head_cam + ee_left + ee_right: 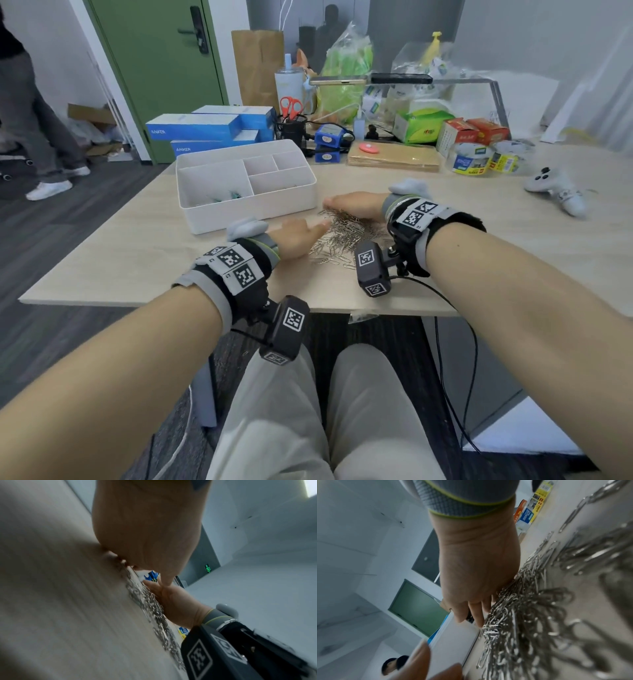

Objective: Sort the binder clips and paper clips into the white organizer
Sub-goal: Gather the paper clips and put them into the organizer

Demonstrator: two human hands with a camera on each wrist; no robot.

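**Both hands flank the paper clip pile**

The left hand (pixel 297 236) and the right hand (pixel 356 205) rest edge-down on the table (pixel 137 246) with fingers extended and relaxed, gripping nothing. They bracket the heap of silver paper clips (pixel 346 233): the left hand sits at the pile's near-left side, the right hand along its far side, its edge touching the clips. In the right wrist view the right hand's fingers (pixel 477 615) lie straight against the heap. A few stray clips lie scattered toward the table's front edge.

The white organizer (pixel 246 209) stands just beyond the pile, to the left. Its large left compartment holds several teal binder clips (pixel 226 198); what the other compartments hold cannot be made out.
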